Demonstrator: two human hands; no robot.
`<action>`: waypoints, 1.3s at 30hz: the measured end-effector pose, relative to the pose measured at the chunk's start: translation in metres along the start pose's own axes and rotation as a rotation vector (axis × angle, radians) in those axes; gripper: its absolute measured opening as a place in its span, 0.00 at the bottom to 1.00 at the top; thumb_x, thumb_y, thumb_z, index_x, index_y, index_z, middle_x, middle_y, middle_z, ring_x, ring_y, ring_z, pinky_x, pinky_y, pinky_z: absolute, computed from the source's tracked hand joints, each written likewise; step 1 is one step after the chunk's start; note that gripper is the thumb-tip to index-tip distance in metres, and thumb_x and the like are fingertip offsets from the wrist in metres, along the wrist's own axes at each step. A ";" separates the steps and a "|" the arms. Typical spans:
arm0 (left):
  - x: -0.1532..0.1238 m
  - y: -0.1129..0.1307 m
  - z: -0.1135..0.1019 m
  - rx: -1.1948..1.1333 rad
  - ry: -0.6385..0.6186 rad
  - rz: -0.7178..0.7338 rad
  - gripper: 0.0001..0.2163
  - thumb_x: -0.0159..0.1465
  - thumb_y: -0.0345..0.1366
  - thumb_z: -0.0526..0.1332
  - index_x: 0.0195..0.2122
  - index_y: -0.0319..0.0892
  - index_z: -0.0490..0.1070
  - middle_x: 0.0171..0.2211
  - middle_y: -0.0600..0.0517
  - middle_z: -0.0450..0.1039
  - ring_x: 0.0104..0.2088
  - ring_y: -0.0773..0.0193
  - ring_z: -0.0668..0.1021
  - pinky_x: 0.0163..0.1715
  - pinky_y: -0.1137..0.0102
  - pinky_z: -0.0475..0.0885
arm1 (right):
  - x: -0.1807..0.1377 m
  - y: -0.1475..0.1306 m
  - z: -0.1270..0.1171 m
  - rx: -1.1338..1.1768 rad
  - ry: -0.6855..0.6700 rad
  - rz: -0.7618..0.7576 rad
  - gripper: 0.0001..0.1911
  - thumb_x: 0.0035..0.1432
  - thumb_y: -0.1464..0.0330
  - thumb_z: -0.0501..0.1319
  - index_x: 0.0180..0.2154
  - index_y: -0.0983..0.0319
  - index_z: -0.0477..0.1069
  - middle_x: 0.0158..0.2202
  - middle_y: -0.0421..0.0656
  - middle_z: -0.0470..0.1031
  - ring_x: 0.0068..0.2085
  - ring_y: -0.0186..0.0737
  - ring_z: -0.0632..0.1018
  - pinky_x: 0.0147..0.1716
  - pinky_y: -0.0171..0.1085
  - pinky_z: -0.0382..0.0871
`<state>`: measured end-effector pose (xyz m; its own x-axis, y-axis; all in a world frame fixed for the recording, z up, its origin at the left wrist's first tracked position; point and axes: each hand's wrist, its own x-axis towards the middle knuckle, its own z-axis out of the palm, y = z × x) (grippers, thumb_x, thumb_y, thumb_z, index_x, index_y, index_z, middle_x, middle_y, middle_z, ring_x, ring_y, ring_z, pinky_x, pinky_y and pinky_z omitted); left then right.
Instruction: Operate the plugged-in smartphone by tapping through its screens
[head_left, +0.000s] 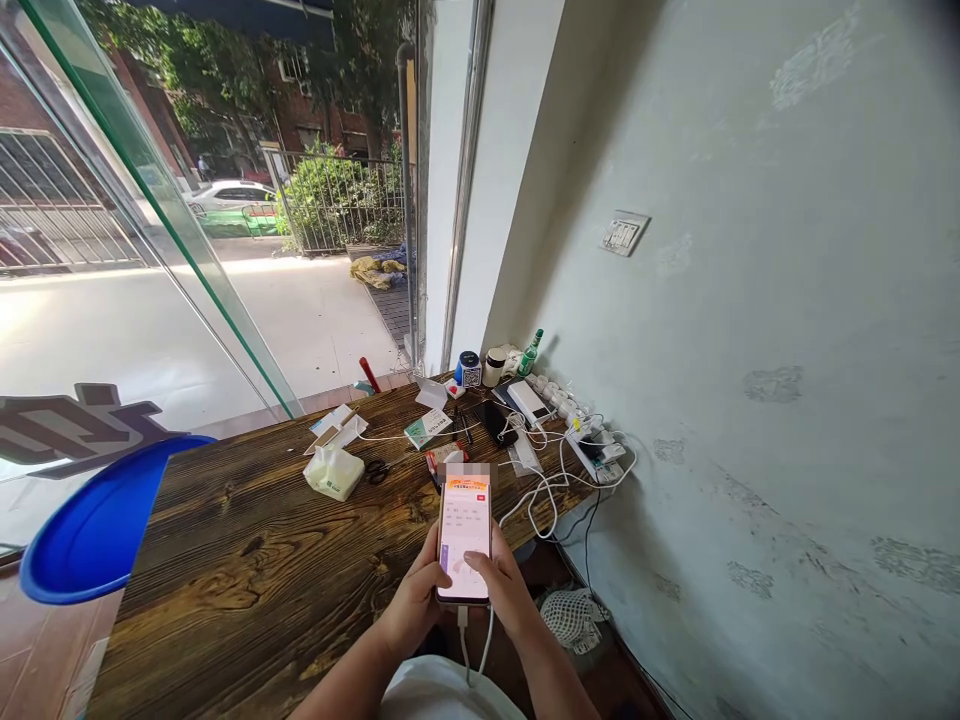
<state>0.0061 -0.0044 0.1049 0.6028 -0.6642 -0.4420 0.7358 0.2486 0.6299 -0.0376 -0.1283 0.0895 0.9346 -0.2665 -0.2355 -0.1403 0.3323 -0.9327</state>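
Observation:
Both of my hands hold a smartphone (465, 525) upright over the near edge of a dark wooden table (247, 560). Its screen is lit, showing a white and orange page. My left hand (414, 600) cups the phone's lower left side. My right hand (504, 588) wraps the lower right side, with the thumb resting on the screen. A white charging cable (472, 650) hangs from the phone's bottom edge.
On the table lie a tissue pack (334, 472), scissors (377, 469), a booklet (427, 428), a dark phone (495, 420), white cables (544, 490) and a power strip (592, 450) by the wall. A blue chair (97, 525) stands left; glass panels (150, 200) face the street.

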 end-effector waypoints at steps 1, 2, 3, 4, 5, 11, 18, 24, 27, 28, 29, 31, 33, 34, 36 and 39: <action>0.000 0.000 -0.001 -0.010 0.001 0.000 0.47 0.44 0.29 0.55 0.69 0.48 0.47 0.26 0.55 0.71 0.17 0.69 0.65 0.15 0.74 0.49 | 0.000 -0.001 0.000 -0.012 0.001 -0.001 0.29 0.47 0.63 0.62 0.53 0.57 0.66 0.49 0.48 0.77 0.52 0.54 0.75 0.53 0.52 0.68; 0.000 -0.001 -0.002 -0.016 0.001 0.002 0.46 0.44 0.29 0.55 0.69 0.49 0.47 0.29 0.54 0.73 0.18 0.68 0.66 0.15 0.74 0.50 | 0.000 -0.001 0.000 -0.016 0.002 0.000 0.29 0.46 0.64 0.61 0.52 0.57 0.66 0.49 0.47 0.77 0.52 0.54 0.75 0.53 0.52 0.68; 0.000 -0.001 -0.003 -0.022 -0.004 0.009 0.46 0.45 0.29 0.55 0.69 0.49 0.46 0.32 0.53 0.74 0.19 0.68 0.67 0.16 0.74 0.52 | 0.000 -0.002 0.000 -0.009 -0.001 0.001 0.29 0.45 0.64 0.61 0.52 0.57 0.66 0.50 0.47 0.77 0.53 0.54 0.74 0.52 0.51 0.67; 0.000 -0.002 -0.003 -0.029 -0.009 0.021 0.46 0.45 0.29 0.55 0.69 0.49 0.46 0.34 0.52 0.75 0.20 0.68 0.68 0.17 0.74 0.53 | 0.000 -0.002 0.000 0.004 -0.009 0.001 0.29 0.45 0.65 0.61 0.52 0.57 0.66 0.51 0.47 0.76 0.53 0.54 0.74 0.53 0.51 0.67; 0.001 -0.002 -0.004 -0.033 -0.016 0.031 0.46 0.46 0.29 0.55 0.69 0.50 0.46 0.34 0.52 0.75 0.20 0.67 0.68 0.17 0.73 0.54 | -0.001 -0.003 -0.001 0.021 -0.025 0.001 0.30 0.44 0.65 0.61 0.52 0.57 0.66 0.51 0.47 0.76 0.54 0.54 0.73 0.54 0.51 0.66; 0.000 -0.003 -0.005 -0.048 -0.063 0.012 0.44 0.49 0.29 0.56 0.69 0.52 0.46 0.24 0.56 0.72 0.16 0.70 0.65 0.16 0.74 0.46 | -0.005 -0.002 -0.008 -0.037 -0.154 -0.097 0.38 0.41 0.71 0.63 0.57 0.56 0.59 0.57 0.48 0.71 0.58 0.53 0.71 0.57 0.51 0.64; -0.004 -0.005 0.000 0.021 -0.015 0.015 0.44 0.51 0.28 0.58 0.69 0.54 0.46 0.34 0.52 0.77 0.19 0.68 0.70 0.18 0.74 0.55 | 0.002 -0.004 -0.007 0.088 -0.063 0.015 0.26 0.47 0.61 0.63 0.49 0.59 0.70 0.47 0.47 0.79 0.49 0.53 0.77 0.48 0.48 0.72; -0.002 -0.012 -0.004 -0.052 -0.081 0.033 0.46 0.46 0.22 0.58 0.68 0.58 0.52 0.48 0.51 0.76 0.28 0.66 0.74 0.27 0.72 0.64 | 0.022 -0.012 -0.005 0.098 0.186 0.053 0.30 0.46 0.43 0.64 0.39 0.62 0.76 0.34 0.47 0.81 0.37 0.52 0.80 0.35 0.43 0.73; -0.003 -0.011 -0.003 -0.053 -0.079 0.010 0.47 0.44 0.24 0.57 0.68 0.54 0.51 0.42 0.50 0.77 0.28 0.62 0.75 0.28 0.68 0.67 | 0.023 -0.021 -0.001 0.054 0.167 0.036 0.34 0.44 0.39 0.64 0.35 0.63 0.75 0.30 0.47 0.80 0.34 0.51 0.79 0.33 0.43 0.72; -0.004 -0.010 -0.002 -0.045 -0.063 0.001 0.47 0.43 0.25 0.56 0.68 0.53 0.50 0.39 0.50 0.77 0.28 0.60 0.75 0.28 0.68 0.68 | 0.022 -0.024 0.000 0.051 0.166 0.033 0.34 0.42 0.37 0.64 0.34 0.62 0.75 0.29 0.47 0.79 0.33 0.50 0.78 0.32 0.43 0.71; -0.004 -0.009 -0.001 -0.038 -0.051 -0.006 0.48 0.43 0.26 0.56 0.69 0.53 0.49 0.37 0.50 0.77 0.28 0.60 0.75 0.27 0.67 0.68 | 0.020 -0.026 0.002 0.052 0.179 0.030 0.35 0.41 0.36 0.63 0.32 0.62 0.75 0.28 0.46 0.78 0.32 0.49 0.78 0.32 0.43 0.71; -0.005 -0.007 0.001 -0.038 -0.042 -0.004 0.48 0.43 0.26 0.56 0.69 0.53 0.49 0.36 0.51 0.76 0.28 0.61 0.74 0.26 0.68 0.68 | 0.016 -0.026 0.004 0.039 0.237 0.017 0.34 0.40 0.35 0.61 0.29 0.60 0.74 0.27 0.45 0.77 0.30 0.47 0.76 0.31 0.42 0.69; -0.005 -0.006 0.002 -0.057 -0.042 0.018 0.47 0.43 0.26 0.56 0.68 0.54 0.51 0.37 0.51 0.75 0.29 0.63 0.74 0.28 0.70 0.67 | 0.013 -0.022 0.005 0.000 0.311 -0.013 0.31 0.41 0.37 0.61 0.26 0.59 0.72 0.26 0.45 0.76 0.29 0.45 0.74 0.30 0.41 0.68; -0.005 -0.005 0.002 -0.066 -0.039 0.028 0.46 0.44 0.26 0.56 0.67 0.54 0.52 0.39 0.51 0.75 0.30 0.63 0.74 0.29 0.71 0.67 | 0.011 -0.019 0.005 -0.018 0.338 -0.030 0.29 0.42 0.39 0.61 0.24 0.59 0.71 0.26 0.45 0.76 0.29 0.45 0.73 0.30 0.41 0.67; -0.005 -0.006 0.002 -0.072 -0.027 0.038 0.45 0.43 0.26 0.56 0.67 0.54 0.53 0.44 0.50 0.75 0.33 0.62 0.75 0.29 0.72 0.67 | 0.009 -0.013 0.004 -0.030 0.354 -0.049 0.24 0.44 0.43 0.61 0.23 0.58 0.70 0.26 0.44 0.75 0.30 0.44 0.72 0.31 0.41 0.67; -0.005 -0.006 0.002 -0.059 -0.017 0.023 0.46 0.43 0.27 0.57 0.67 0.54 0.51 0.49 0.49 0.73 0.34 0.62 0.74 0.28 0.72 0.67 | 0.007 -0.009 0.003 0.007 0.351 -0.039 0.17 0.45 0.50 0.60 0.25 0.57 0.71 0.28 0.44 0.76 0.31 0.45 0.73 0.31 0.41 0.67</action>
<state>-0.0020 -0.0038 0.1047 0.6147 -0.6698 -0.4166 0.7391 0.3047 0.6008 -0.0287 -0.1299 0.0969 0.7699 -0.5733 -0.2804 -0.1032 0.3217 -0.9412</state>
